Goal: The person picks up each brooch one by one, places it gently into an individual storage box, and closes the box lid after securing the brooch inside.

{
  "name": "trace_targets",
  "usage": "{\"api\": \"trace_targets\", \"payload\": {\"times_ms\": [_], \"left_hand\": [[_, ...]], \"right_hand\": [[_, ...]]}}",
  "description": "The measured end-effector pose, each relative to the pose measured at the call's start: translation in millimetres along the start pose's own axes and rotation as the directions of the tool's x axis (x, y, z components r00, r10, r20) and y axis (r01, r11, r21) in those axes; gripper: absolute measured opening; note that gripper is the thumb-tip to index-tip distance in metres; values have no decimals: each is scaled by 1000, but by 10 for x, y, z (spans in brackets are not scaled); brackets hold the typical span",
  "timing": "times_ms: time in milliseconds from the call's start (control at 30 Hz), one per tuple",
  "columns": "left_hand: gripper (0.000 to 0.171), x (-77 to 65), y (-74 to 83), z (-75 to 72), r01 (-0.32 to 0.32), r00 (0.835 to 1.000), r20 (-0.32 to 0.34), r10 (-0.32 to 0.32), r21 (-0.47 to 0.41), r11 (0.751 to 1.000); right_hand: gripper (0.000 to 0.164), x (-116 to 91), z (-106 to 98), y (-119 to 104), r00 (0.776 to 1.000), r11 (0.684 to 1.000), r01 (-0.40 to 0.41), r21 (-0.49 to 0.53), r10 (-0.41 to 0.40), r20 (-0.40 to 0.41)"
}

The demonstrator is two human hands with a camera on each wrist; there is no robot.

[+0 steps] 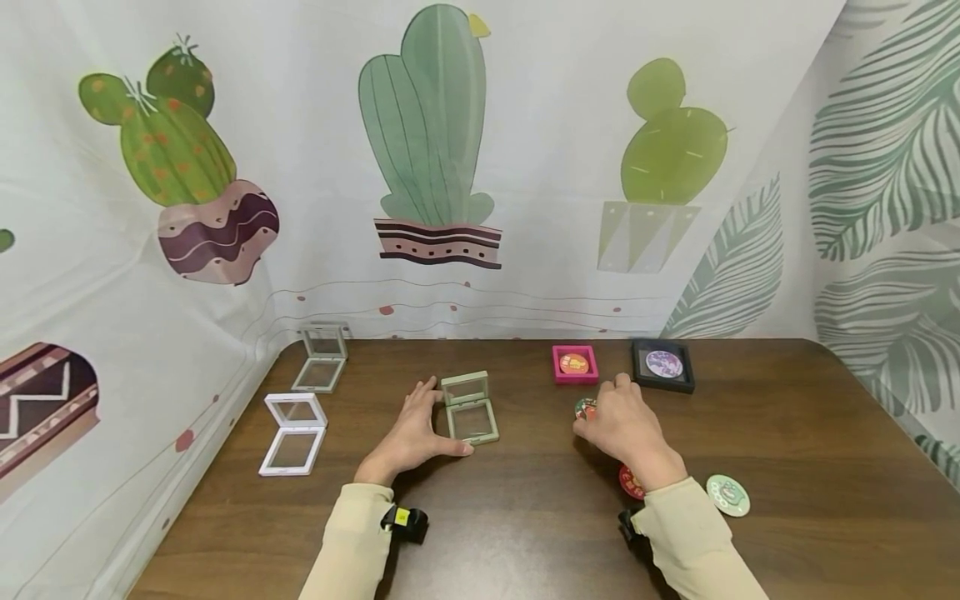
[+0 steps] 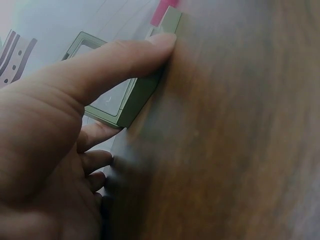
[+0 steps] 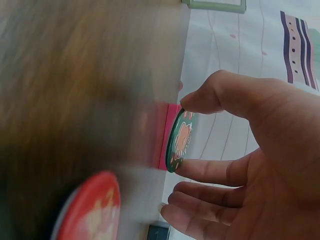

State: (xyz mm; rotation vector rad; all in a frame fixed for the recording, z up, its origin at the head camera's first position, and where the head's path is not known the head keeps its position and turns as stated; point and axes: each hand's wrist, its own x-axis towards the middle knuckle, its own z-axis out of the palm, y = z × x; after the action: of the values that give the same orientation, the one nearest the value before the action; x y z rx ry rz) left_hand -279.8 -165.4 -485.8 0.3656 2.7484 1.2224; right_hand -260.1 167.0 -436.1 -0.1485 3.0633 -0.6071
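My left hand (image 1: 411, 429) spans the green display case (image 1: 472, 421), which stands on the table with its lid raised. In the left wrist view, the thumb lies on the case's (image 2: 142, 97) front edge and the index finger touches its side; the other fingers are loosely bent. My right hand (image 1: 622, 421) pinches a dark green round badge (image 3: 181, 140) by its rim between thumb and index finger. Close to the right wrist lie a red round badge (image 1: 632, 481), partly hidden by the arm, and a light green round badge (image 1: 727, 496).
Farther back are a pink case (image 1: 576, 381) holding a red-orange badge and a black case (image 1: 686, 383) holding a purple one. On the left, a white case (image 1: 287, 473) and a grey case (image 1: 324, 388) stand with lids up. A cactus-print cloth (image 1: 555, 167) hangs behind the table.
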Motion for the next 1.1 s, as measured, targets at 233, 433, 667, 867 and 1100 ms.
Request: {"api": "trace_targets", "payload": {"times_ms": [233, 433, 667, 867, 1100], "left_hand": [[94, 2, -4, 7, -9, 1000, -5, 9, -4, 1000], [94, -5, 21, -3, -14, 1000, 1, 14, -4, 1000], [93, -6, 17, 2, -14, 1000, -7, 14, -2, 1000], [93, -1, 0, 5, -21, 1000, -14, 21, -1, 1000], [92, 3, -13, 5, -13, 1000, -12, 13, -1, 1000]], "right_hand": [[56, 18, 56, -110, 1000, 1000, 28, 6, -28, -4], [59, 35, 86, -208, 999, 999, 41, 19, -41, 7], [64, 60, 120, -318, 998, 998, 60, 21, -60, 14], [65, 80, 161, -398, 997, 997, 74, 23, -74, 10], [62, 105, 205, -517, 996, 996, 81, 42, -82, 19]]}}
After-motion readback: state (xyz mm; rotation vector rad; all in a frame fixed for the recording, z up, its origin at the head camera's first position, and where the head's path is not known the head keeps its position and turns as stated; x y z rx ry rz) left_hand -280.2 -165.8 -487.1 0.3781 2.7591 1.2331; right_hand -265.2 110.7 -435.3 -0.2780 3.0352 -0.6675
